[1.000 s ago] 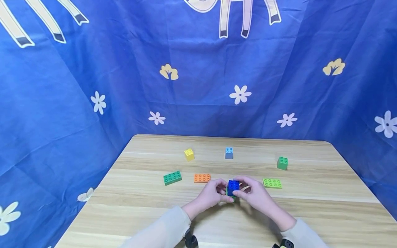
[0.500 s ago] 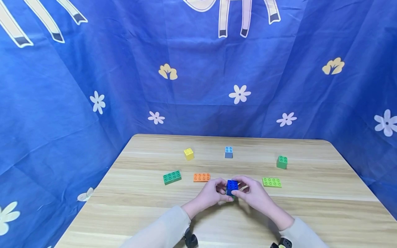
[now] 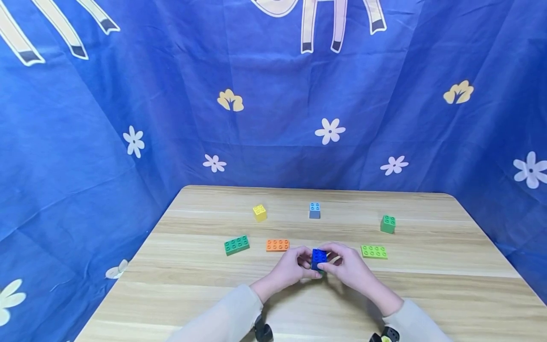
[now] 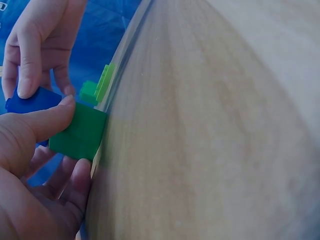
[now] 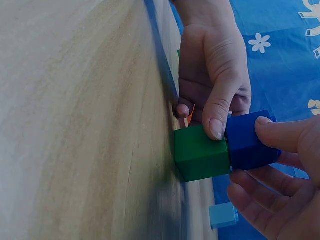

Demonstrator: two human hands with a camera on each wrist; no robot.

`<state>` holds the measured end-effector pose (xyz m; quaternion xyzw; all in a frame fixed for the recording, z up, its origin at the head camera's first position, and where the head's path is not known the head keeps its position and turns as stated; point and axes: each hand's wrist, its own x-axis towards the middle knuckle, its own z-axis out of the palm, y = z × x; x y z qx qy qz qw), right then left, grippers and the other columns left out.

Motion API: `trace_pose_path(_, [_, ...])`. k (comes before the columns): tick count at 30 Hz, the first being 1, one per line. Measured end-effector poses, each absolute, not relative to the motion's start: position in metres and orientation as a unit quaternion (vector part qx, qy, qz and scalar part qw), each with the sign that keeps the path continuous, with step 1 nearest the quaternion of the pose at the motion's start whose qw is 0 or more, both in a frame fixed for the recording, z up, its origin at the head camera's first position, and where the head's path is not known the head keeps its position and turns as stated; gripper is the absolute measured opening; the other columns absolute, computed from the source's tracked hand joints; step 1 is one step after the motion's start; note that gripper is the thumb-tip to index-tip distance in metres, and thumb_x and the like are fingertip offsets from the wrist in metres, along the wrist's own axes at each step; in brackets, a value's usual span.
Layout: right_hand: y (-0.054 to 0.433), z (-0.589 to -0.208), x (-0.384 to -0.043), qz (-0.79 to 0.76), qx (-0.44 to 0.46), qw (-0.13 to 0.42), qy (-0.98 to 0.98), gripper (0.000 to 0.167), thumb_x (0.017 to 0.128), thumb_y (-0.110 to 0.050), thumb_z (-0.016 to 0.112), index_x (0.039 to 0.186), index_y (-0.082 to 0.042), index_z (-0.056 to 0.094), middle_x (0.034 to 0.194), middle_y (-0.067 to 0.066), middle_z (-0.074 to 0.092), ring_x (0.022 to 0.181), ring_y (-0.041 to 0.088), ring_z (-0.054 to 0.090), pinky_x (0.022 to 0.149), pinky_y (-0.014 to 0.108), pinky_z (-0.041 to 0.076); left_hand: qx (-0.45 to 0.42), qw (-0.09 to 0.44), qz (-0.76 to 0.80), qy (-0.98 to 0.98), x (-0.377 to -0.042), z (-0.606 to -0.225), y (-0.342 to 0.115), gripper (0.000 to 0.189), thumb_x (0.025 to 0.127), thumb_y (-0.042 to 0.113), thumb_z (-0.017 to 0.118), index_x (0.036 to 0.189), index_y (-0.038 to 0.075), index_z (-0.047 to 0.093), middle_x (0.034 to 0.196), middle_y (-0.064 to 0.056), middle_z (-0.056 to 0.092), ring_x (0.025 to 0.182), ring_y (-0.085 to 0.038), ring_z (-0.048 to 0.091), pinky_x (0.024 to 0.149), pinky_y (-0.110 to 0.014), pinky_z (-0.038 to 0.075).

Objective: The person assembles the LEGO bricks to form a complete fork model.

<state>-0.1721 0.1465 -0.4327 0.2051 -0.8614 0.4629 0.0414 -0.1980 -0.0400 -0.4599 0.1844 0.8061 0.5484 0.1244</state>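
Observation:
At the front middle of the table, my left hand (image 3: 295, 265) pinches a green building brick (image 5: 202, 155) between thumb and fingers. Stacked over that brick is a dark blue one (image 3: 319, 256), which my right hand (image 3: 349, 266) grips by its sides. The right wrist view shows the two bricks face to face and nearly in line, the green one on the table side. From the head, the blue brick hides most of the green. In the left wrist view, the left thumb lies across the seam between them.
Behind the hands stand a yellow brick (image 3: 259, 213), a light blue brick (image 3: 314, 210) and another green brick (image 3: 388, 224). Nearer lie a long green brick (image 3: 237, 245), an orange brick (image 3: 278, 245) and a lime brick (image 3: 374, 251). A blue patterned cloth (image 3: 273, 123) hangs behind the table.
The blue brick has shifted slightly left and now covers more of the green brick beneath. Both hands keep their hold and have barely moved.

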Motion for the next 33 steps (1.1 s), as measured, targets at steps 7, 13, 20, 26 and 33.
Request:
trace_pose_path(7, [0.145,-0.432,-0.172,0.457,0.211,0.05,-0.863,0.028,0.078,-0.009,0.073,0.105,-0.011,0.066,0.094,-0.001,0.064,0.078,0.012,0.059,0.063,0.025,0.052,0.189,0.125,0.552,0.802,-0.197,-0.46,-0.039,0.035,0.067,0.009,0.083,0.095,0.007,0.062,0.082,0.002,0.059,0.076,-0.018,0.056,0.065,-0.023,0.047])
trace_pose_path(13, [0.145,-0.436,-0.172,0.477,0.21,0.057,-0.852,0.026,0.078,-0.014,0.075,0.103,-0.01,0.067,0.092,0.0,0.065,0.076,0.011,0.06,0.062,0.025,0.052,0.193,0.121,0.545,0.807,-0.197,-0.459,-0.04,0.035,0.068,0.009,0.083,0.095,0.008,0.062,0.082,0.002,0.059,0.075,-0.016,0.056,0.067,-0.023,0.047])
trace_pose_path(20, [0.145,-0.44,-0.172,0.487,0.21,0.062,-0.845,0.028,0.077,-0.015,0.075,0.103,-0.009,0.067,0.091,-0.001,0.064,0.075,0.012,0.06,0.061,0.026,0.053,0.199,0.123,0.539,0.809,-0.198,-0.459,-0.041,0.035,0.068,0.011,0.083,0.097,0.009,0.062,0.083,0.002,0.059,0.076,-0.017,0.056,0.067,-0.024,0.047])
trace_pose_path(26, [0.146,-0.438,-0.173,0.481,0.205,0.052,-0.851,0.028,0.077,-0.016,0.076,0.103,-0.009,0.067,0.091,0.0,0.064,0.075,0.013,0.06,0.062,0.026,0.053,0.199,0.131,0.551,0.8,-0.195,-0.448,-0.043,0.034,0.07,0.008,0.08,0.099,0.008,0.062,0.088,0.0,0.06,0.081,-0.021,0.057,0.07,-0.025,0.047])
trace_pose_path(33, [0.147,-0.439,-0.172,0.499,0.19,0.025,-0.845,0.03,0.078,-0.017,0.075,0.105,-0.007,0.064,0.094,0.004,0.065,0.077,0.016,0.061,0.065,0.027,0.052,0.204,0.146,0.55,0.796,-0.193,-0.445,-0.045,0.032,0.073,0.006,0.078,0.101,0.006,0.062,0.09,-0.002,0.061,0.081,-0.019,0.057,0.072,-0.026,0.048])
